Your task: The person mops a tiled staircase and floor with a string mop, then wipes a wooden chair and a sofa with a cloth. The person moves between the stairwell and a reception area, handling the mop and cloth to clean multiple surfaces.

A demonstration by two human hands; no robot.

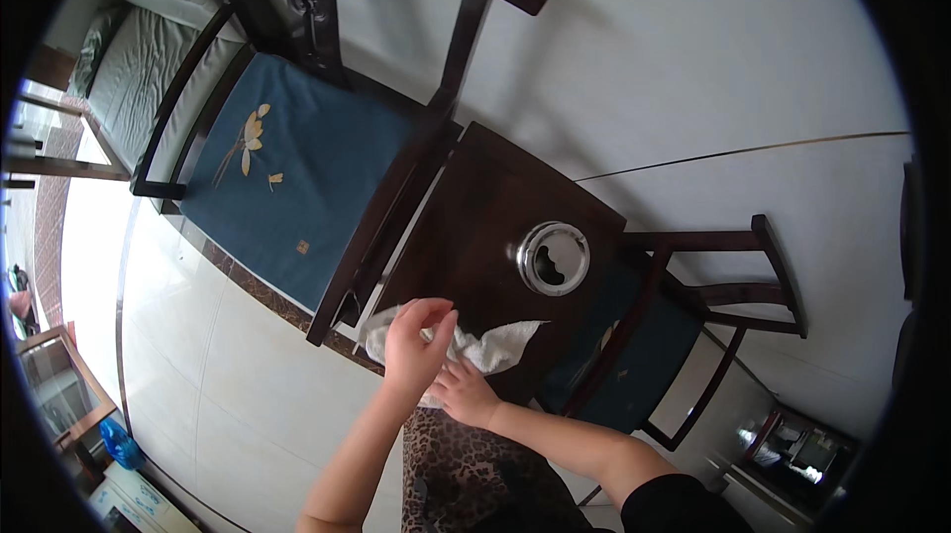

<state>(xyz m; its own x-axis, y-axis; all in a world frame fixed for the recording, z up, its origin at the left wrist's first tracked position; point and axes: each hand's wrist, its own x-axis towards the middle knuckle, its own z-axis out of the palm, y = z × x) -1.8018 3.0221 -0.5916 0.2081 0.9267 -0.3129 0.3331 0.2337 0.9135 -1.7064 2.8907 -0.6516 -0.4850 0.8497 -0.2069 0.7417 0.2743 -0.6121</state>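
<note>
A white terry cloth (499, 346) lies crumpled on the near end of a dark wooden side table (453, 236). Above its left part is my left hand (417, 347), with fingers curled and the thumb close to the fingertips. Whether it pinches anything small is too fine to tell. My right hand (466, 393) grips the cloth's near edge, the fingers bent over the fabric. Farther along the tabletop stands a round shiny metal ashtray (578, 251) with a dark opening in its lid, apart from both hands.
An armchair with a blue cushion (319, 161) stands left of the table; another wooden armchair (661, 243) adjoins its right side. Beyond the table rises a white wall (706, 72). Pale floor tiles (260, 355) spread at the left, with a grey sofa (148, 50) at upper left.
</note>
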